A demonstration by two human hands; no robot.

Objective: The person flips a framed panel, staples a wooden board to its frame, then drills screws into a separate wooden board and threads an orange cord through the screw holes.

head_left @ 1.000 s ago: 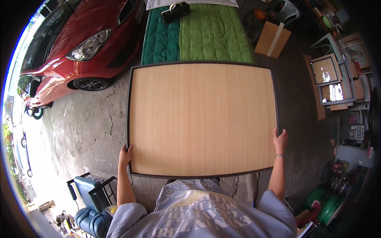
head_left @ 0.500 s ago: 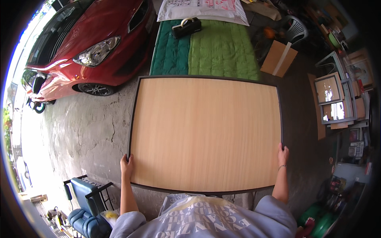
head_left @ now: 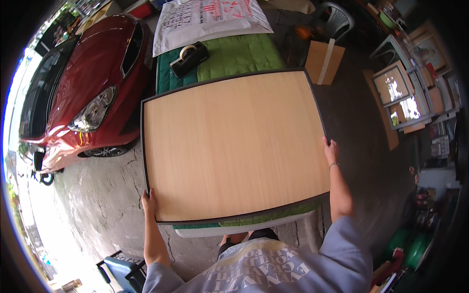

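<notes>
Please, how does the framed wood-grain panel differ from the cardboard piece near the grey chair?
The framed wood-grain panel has a dark frame around it; the cardboard piece has none, but a pale strip crosses it. The panel appears much larger than the cardboard. The left hand and right hand grip the panel at its sides; no hand touches the cardboard. Both are brownish, with a four-sided face.
</notes>
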